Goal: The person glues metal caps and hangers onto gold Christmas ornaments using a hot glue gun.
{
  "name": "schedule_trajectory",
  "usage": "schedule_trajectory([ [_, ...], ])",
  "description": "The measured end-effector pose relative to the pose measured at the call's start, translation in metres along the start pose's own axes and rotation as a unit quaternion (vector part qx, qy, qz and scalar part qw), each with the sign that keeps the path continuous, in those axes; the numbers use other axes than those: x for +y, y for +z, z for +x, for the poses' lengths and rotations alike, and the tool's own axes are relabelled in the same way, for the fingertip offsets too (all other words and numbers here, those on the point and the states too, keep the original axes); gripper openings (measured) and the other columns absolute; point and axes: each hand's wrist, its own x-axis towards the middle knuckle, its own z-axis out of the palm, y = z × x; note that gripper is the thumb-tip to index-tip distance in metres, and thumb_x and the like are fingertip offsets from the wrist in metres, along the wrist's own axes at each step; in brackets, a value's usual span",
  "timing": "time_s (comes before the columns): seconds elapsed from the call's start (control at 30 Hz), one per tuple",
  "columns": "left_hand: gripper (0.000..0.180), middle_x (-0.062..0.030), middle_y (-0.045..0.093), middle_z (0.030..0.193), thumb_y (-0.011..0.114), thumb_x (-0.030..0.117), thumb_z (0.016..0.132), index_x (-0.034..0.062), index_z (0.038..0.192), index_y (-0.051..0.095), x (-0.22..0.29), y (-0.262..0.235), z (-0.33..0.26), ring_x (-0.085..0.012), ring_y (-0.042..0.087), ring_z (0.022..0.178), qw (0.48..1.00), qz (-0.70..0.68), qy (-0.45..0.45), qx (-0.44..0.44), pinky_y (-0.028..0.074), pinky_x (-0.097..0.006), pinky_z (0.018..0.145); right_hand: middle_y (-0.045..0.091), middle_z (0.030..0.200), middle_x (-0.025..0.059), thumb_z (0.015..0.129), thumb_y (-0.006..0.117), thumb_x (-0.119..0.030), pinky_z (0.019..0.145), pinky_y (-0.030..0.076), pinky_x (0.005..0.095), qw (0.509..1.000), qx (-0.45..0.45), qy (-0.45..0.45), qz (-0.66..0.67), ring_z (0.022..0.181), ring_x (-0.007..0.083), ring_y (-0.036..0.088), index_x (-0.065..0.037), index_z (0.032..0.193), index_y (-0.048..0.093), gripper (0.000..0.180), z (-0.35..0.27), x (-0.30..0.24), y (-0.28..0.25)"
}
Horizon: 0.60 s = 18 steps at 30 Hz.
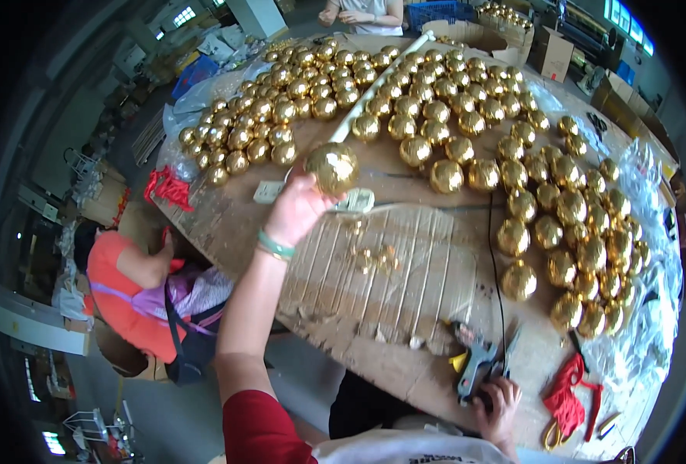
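My left hand (pixel 296 207) reaches over the table, its fingers closed on the lower side of a shiny gold ball ornament (pixel 333 168). A green bangle circles that wrist. My right hand (pixel 500 406) rests near the table's front edge with bent fingers apart. Its fingertips lie beside the dark handles of scissors (pixel 510 352) and a blue-grey glue gun (pixel 476 366); whether they touch either is hard to see. Small gold pieces (pixel 375 259) lie on a ridged cardboard sheet (pixel 428 301) between the hands.
Many gold balls (pixel 436 112) cover the table's far and right sides, split by a pale pole (pixel 374 89). Red ribbon (pixel 566 394) lies at the right, near clear plastic (pixel 645 348). A black cord (pixel 492 255) crosses the table. A co-worker in orange (pixel 130 282) sits left; another person (pixel 366 15) is across.
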Motion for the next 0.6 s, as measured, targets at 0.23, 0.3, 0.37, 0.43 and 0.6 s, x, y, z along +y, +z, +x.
schedule_trajectory([
  [0.23,0.068,-0.0203,0.04,0.144,0.069,0.028,0.082,0.0071,0.141,0.041,-0.089,0.076,-0.142,-0.0491,0.041,0.128,0.98,-0.197,-0.036,-0.014,0.043,-0.05,0.101,0.054,0.112,0.0147,0.079,0.07,-0.042,0.092,0.037,0.046,0.996,0.02,-0.024,-0.078,0.103,0.0344,0.049,-0.006,0.109,0.059,0.048,0.011,-0.01,0.0],
  [0.3,0.07,-0.0162,0.04,0.144,0.067,0.027,0.083,0.0111,0.143,0.036,-0.109,0.085,-0.168,-0.041,0.043,0.128,0.981,-0.193,-0.026,-0.011,0.043,-0.049,0.101,0.056,0.109,0.0133,0.081,0.068,-0.042,0.091,0.037,0.044,0.994,0.026,-0.027,-0.105,0.103,0.0325,0.05,-0.006,0.108,0.06,0.045,0.022,-0.016,-0.003],
  [0.37,0.074,-0.0109,0.042,0.142,0.067,0.024,0.082,0.0153,0.146,0.031,-0.129,0.098,-0.187,-0.0296,0.043,0.13,0.983,-0.184,-0.003,0.01,0.041,-0.048,0.104,0.057,0.107,0.011,0.078,0.071,-0.043,0.089,0.038,0.0425,0.991,0.012,-0.004,-0.133,0.101,0.0301,0.051,-0.006,0.106,0.062,0.047,0.031,-0.024,-0.002],
  [0.43,0.074,-0.0106,0.042,0.142,0.067,0.024,0.081,0.0152,0.146,0.032,-0.145,0.109,-0.208,-0.0295,0.042,0.131,0.983,-0.181,0.004,0.027,0.039,-0.049,0.105,0.059,0.104,0.0108,0.075,0.072,-0.047,0.088,0.039,0.0421,0.989,0.028,-0.026,-0.145,0.099,0.0297,0.053,-0.003,0.102,0.063,0.052,0.04,-0.028,0.007],
  [0.6,0.075,-0.0104,0.042,0.139,0.068,0.021,0.079,0.0111,0.144,0.031,-0.163,0.123,-0.262,-0.0288,0.041,0.131,0.986,-0.145,0.024,0.085,0.035,-0.049,0.108,0.059,0.088,0.0116,0.078,0.068,-0.055,0.078,0.045,0.0407,0.982,0.03,-0.011,-0.188,0.09,0.03,0.058,-0.002,0.087,0.065,0.054,0.056,-0.042,0.022],
])
